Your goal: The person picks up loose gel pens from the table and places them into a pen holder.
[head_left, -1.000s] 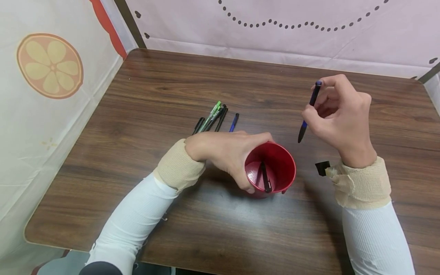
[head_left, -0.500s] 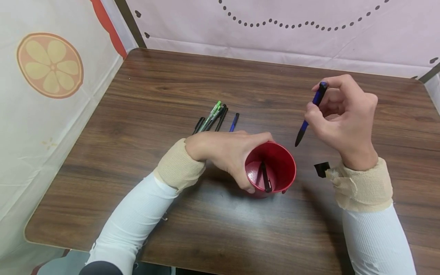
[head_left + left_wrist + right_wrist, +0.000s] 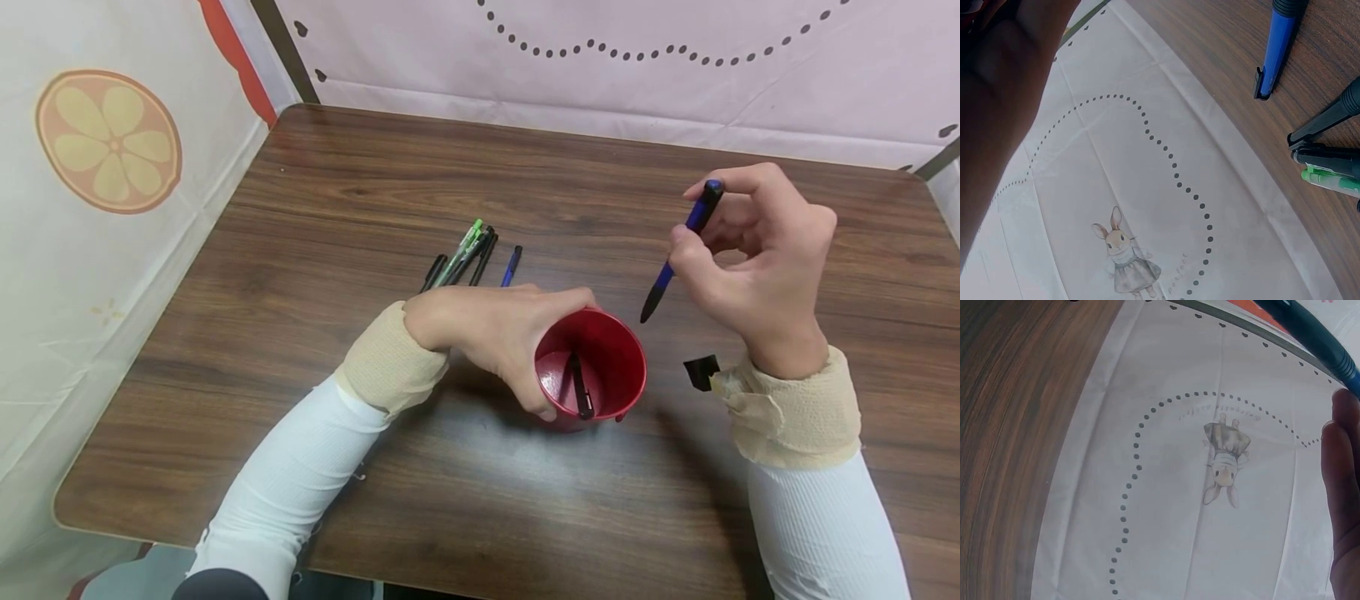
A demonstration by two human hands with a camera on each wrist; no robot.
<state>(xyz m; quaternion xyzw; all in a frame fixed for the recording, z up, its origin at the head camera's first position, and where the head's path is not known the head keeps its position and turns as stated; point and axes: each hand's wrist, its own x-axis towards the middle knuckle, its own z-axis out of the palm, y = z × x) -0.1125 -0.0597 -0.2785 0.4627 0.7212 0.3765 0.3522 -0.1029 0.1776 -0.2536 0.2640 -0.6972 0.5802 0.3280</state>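
A red cup (image 3: 626, 358) stands on the table, tipped slightly in the head view, and my left hand (image 3: 502, 329) grips its left side, thumb at the near rim. Inside the cup leans one black pen (image 3: 580, 387). Up and to the right of the cup, my right hand (image 3: 768, 258) pinches a blue pen (image 3: 666, 275) with black ends between thumb and fingers, its tip pointing down and left. The dark end of that held pen also crosses the top right of the right wrist view. In the left wrist view, part of my left hand (image 3: 997, 94) shows as a dark shape.
Behind my left hand lie several black pens (image 3: 483, 258), a green pen (image 3: 465, 250) and a second blue pen (image 3: 512, 267). The brown wooden table (image 3: 360, 192) meets white printed cloth (image 3: 600, 92) at its back and left edges.
My right hand has shifted slightly right and down, and the blue pen has tilted further, its tip moving left and down. My left hand and the cup have stayed put.
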